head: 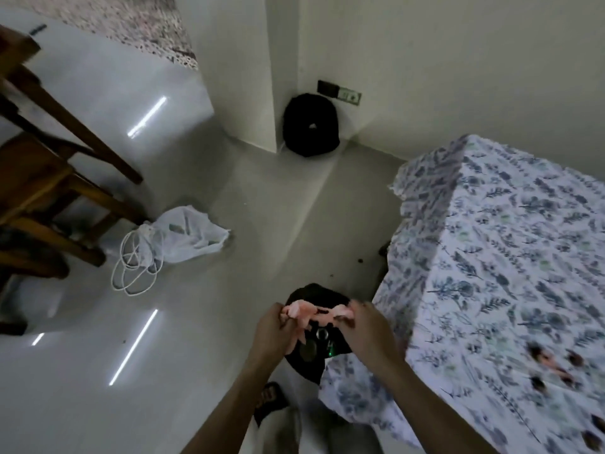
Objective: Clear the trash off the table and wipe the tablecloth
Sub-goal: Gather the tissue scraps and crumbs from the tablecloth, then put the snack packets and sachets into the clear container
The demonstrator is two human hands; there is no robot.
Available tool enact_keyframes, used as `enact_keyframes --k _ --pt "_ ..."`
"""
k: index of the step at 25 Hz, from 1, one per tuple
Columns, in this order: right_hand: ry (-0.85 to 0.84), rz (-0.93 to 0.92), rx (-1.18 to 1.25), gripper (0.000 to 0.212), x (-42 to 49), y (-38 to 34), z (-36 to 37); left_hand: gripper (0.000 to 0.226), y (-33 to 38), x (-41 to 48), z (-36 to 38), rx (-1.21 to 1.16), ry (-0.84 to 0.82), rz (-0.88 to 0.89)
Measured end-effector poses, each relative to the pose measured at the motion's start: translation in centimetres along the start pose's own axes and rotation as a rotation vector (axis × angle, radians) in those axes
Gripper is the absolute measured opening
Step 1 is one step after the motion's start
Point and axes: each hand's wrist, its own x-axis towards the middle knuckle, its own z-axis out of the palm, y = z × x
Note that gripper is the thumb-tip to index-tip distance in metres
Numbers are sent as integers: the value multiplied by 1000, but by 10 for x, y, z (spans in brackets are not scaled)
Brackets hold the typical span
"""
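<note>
Both my hands hold a crumpled pink piece of trash [307, 313] over a black bin [314, 352] on the floor. My left hand [273, 329] grips its left end and my right hand [366, 326] grips its right end. Other rubbish lies inside the bin. To the right stands the table under a white tablecloth with a blue floral print [510, 263]. Several dark scraps and a pinkish bit of trash [553, 365] lie on the cloth near its front right part, blurred.
A white plastic bag [186, 237] and a coiled white cable [134, 270] lie on the floor at the left, beside wooden chairs [49, 178]. A black backpack [311, 129] leans in the far corner. A dark sandal on my foot [270, 401] shows below the bin.
</note>
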Motion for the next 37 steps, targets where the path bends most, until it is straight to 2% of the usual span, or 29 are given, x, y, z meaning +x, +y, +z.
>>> enact_keyframes --k 4,10,12,15,18,21,24,26,29,31,33,37 --pt "-61 131 22 26 41 20 67 6 -47 44 38 -39 -81 -48" --pt "-161 234 -76 34 113 83 184 30 -161 142 124 127 -231 -28" --pt "-208 220 -141 30 121 96 202 25 -192 159 139 221 -244 -18" --pt "-174 164 -189 26 116 92 197 18 -205 156 133 293 -222 -40" --pt "-112 108 -124 26 97 66 157 20 -167 128 99 378 -239 13" --pt "17 65 -85 23 56 38 85 20 -88 86 60 396 -228 132" --pt "194 87 1 21 4 22 12 18 1 44 40 402 -211 320" --pt "325 107 74 19 -39 28 -26 17 57 7 43 348 -263 463" --pt "451 134 106 19 -95 64 -61 12 119 -41 76 292 -411 594" --pt "477 183 100 20 -129 97 -80 19 144 -70 107 270 -490 680" --pt "542 234 104 21 -166 139 -102 11 168 -105 146 338 -579 757" --pt "701 391 143 20 -241 230 -135 16 204 -175 232 457 -698 856"
